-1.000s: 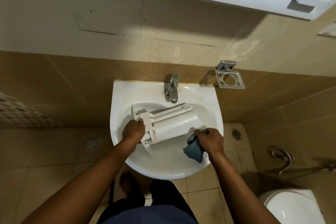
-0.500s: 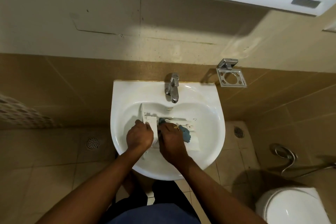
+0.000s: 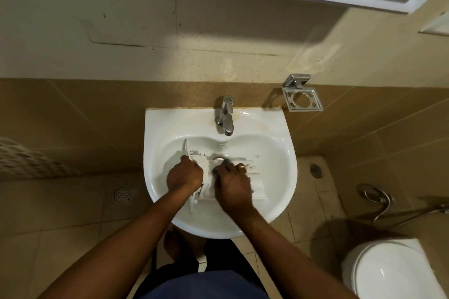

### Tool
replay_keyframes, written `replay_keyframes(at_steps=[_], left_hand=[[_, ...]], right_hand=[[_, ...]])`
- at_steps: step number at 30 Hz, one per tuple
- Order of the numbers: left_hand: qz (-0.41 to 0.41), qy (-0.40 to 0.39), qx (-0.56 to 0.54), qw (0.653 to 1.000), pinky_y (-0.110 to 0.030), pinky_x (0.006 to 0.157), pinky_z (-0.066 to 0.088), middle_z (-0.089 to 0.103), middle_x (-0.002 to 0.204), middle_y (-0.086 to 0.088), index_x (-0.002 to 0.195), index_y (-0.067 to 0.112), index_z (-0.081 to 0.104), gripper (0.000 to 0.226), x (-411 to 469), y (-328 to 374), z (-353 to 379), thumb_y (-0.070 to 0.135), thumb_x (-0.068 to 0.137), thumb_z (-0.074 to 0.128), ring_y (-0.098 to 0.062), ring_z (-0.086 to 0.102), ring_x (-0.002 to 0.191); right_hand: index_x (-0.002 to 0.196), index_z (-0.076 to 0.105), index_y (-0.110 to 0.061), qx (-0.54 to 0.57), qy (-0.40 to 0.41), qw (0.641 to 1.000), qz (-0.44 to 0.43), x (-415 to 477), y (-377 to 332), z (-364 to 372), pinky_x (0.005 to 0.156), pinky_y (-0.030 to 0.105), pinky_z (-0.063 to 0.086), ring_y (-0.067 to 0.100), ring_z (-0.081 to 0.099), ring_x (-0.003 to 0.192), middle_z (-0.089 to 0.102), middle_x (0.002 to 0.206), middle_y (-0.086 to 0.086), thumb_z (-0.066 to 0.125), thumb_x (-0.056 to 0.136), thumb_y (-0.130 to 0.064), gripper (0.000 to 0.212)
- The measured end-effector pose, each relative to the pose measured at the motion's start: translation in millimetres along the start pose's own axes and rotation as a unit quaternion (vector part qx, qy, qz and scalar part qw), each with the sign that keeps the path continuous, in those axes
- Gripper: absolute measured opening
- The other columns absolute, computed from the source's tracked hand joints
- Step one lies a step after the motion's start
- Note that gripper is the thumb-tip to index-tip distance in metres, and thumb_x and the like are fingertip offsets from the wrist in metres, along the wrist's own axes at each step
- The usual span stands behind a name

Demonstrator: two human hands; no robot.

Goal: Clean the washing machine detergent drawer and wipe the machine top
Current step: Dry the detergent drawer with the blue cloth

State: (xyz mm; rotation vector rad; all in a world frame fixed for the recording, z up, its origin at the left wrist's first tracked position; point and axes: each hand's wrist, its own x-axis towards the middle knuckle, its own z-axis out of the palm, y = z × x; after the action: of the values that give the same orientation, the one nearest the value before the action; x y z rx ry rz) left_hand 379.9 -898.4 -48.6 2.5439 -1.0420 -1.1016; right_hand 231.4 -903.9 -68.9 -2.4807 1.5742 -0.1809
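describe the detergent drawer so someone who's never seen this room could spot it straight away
Find the white sink with the chrome tap. In its bowl lies the detergent drawer, a long white tray; the left hand holds its left end and the right hand presses a dark cloth on it. Ribbed dividers set it apart from the smooth basin.

Both forearms are bare, coming up from below and angling in toward each other, so the hands end up almost side by side. Left hand (image 3: 184, 176) is knuckles-up, fingers curled round the end of the detergent drawer (image 3: 258, 187). Right hand (image 3: 233, 184) is back-up too, fingers bunched over a dark cloth (image 3: 221, 164), which is mostly hidden under them. There's a ring (image 3: 241, 167) on one right finger.
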Motion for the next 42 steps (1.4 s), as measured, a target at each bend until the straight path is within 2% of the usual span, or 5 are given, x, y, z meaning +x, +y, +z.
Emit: replay_keyframes(at_steps=[7,12,25,33,42], left_hand=[[-0.086,-0.078,-0.102,0.988,-0.039,0.059,0.062,0.069,0.085,-0.017,0.146,0.007,0.038,0.046,-2,11,-19,0.016,0.102,0.042,-0.033,0.073,0.072],[-0.146,-0.118,-0.198,0.962,-0.053,0.068,0.063,0.067,0.066,-0.023,0.091,-0.010,0.064,0.018,4,25,-27,0.000,0.090,0.048,-0.032,0.067,0.055],[-0.156,-0.195,-0.212,0.945,-0.043,0.054,0.058,0.070,0.084,-0.027,0.094,-0.011,0.067,0.039,18,22,-38,0.016,0.105,0.041,-0.036,0.066,0.063],[-0.142,-0.196,-0.226,0.943,-0.031,0.035,0.051,0.067,0.074,-0.023,0.091,-0.008,0.064,0.040,17,18,-46,0.016,0.105,0.036,-0.032,0.065,0.055],[-0.146,-0.199,-0.228,0.942,-0.033,0.037,0.053,0.069,0.061,-0.021,0.085,-0.007,0.065,0.039,25,11,-42,0.012,0.106,0.038,-0.033,0.067,0.057]], right_hand=[[0.127,0.066,-0.027,0.126,-0.001,0.991,-0.032,-8,52,-22,0.083,0.033,0.050,0.027,0.057,0.110,0.065,0.123,0.003,0.056,0.099,-0.029,0.030],[0.124,0.068,-0.017,0.109,0.040,0.978,0.172,10,67,-32,0.084,0.036,0.055,0.034,0.062,0.104,0.056,0.119,0.010,0.063,0.098,-0.022,0.027],[0.125,0.066,-0.027,0.204,-0.034,0.977,-0.043,-4,48,-44,0.078,0.021,0.051,0.014,0.057,0.100,0.057,0.115,-0.002,0.083,0.081,-0.024,0.048],[0.120,0.064,-0.015,0.160,0.078,0.967,0.181,12,55,-57,0.079,0.033,0.056,0.031,0.066,0.095,0.057,0.120,0.008,0.079,0.083,-0.011,0.039],[0.117,0.066,-0.027,0.206,-0.020,0.977,-0.057,-9,14,-40,0.074,0.020,0.046,0.016,0.060,0.094,0.059,0.112,-0.004,0.081,0.079,-0.026,0.040]])
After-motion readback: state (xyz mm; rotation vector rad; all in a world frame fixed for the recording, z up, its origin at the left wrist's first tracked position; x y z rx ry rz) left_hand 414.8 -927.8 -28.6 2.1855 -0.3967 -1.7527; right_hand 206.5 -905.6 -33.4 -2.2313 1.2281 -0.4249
